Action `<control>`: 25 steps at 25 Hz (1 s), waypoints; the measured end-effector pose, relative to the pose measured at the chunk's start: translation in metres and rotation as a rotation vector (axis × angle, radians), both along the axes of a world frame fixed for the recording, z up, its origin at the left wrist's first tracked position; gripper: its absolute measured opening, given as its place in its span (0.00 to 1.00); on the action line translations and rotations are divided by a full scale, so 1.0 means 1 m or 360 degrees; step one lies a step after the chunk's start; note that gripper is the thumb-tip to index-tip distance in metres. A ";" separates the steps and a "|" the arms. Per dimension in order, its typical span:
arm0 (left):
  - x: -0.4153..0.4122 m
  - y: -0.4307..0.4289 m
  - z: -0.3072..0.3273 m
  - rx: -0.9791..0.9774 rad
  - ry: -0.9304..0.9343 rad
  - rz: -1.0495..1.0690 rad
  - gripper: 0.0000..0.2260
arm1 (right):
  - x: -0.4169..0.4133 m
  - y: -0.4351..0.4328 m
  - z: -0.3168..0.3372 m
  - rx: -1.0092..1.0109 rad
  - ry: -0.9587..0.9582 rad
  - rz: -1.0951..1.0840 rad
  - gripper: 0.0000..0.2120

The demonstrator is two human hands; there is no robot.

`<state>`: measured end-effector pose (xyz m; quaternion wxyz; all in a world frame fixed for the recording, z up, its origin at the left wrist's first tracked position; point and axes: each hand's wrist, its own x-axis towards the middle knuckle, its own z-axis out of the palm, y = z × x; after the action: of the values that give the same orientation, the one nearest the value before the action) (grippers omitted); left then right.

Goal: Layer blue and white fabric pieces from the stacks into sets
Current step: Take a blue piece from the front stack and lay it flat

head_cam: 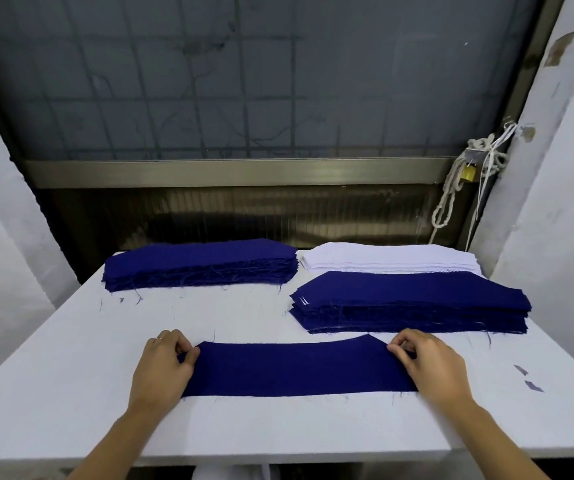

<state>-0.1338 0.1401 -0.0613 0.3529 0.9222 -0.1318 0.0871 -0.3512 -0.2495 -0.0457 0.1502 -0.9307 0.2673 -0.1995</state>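
Head view: one blue fabric piece (pixel 296 368) lies flat on the white table (pixel 71 358), near the front edge, long side across. Left hand (pixel 162 367) pinches its left end, fingers curled over the cloth edge; a ring shows on one finger. Right hand (pixel 432 367) pinches the right end the same way, near the piece's peaked top corner. Both hands rest on the table.

Behind, three stacks: a blue stack (pixel 199 263) at back left, a white stack (pixel 389 259) at back right, and a layered stack (pixel 410 303) just in front of the white one, blue on top with white edges showing at its left side. Layered stack sits just behind the held piece, not touching. Loose threads and two small fabric scraps (pixel 528 377) lie on the table at right. A rope with a padlock (pixel 469 173) hangs at the back right wall.
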 end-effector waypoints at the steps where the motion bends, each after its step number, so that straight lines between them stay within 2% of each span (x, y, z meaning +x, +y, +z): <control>1: 0.001 0.000 0.001 -0.0010 0.0031 0.0014 0.10 | 0.001 0.001 0.000 -0.0030 -0.0017 -0.0001 0.07; 4: 0.010 -0.006 0.017 -0.0006 0.0097 -0.0011 0.10 | 0.004 0.002 0.003 -0.0099 -0.0105 -0.0019 0.07; 11: 0.053 -0.080 0.087 -0.0033 -0.0054 -0.0246 0.06 | 0.050 -0.026 0.057 -0.0187 -0.0347 -0.0009 0.04; 18: 0.086 -0.200 0.127 -0.0093 0.0082 -0.0529 0.04 | 0.138 -0.079 0.089 -0.0041 -0.0136 0.0039 0.06; 22: 0.101 -0.261 0.115 0.0029 0.0134 -0.0600 0.07 | 0.183 -0.103 0.073 0.0078 0.0000 0.0028 0.02; 25: 0.116 -0.296 0.097 0.0213 0.0151 -0.0584 0.09 | 0.215 -0.117 0.059 0.0084 0.0062 0.0013 0.03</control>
<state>-0.0180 -0.1558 0.0358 0.3065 0.9072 -0.2865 -0.0312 -0.1366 -0.3661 0.0133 0.1704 -0.9312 0.2716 -0.1735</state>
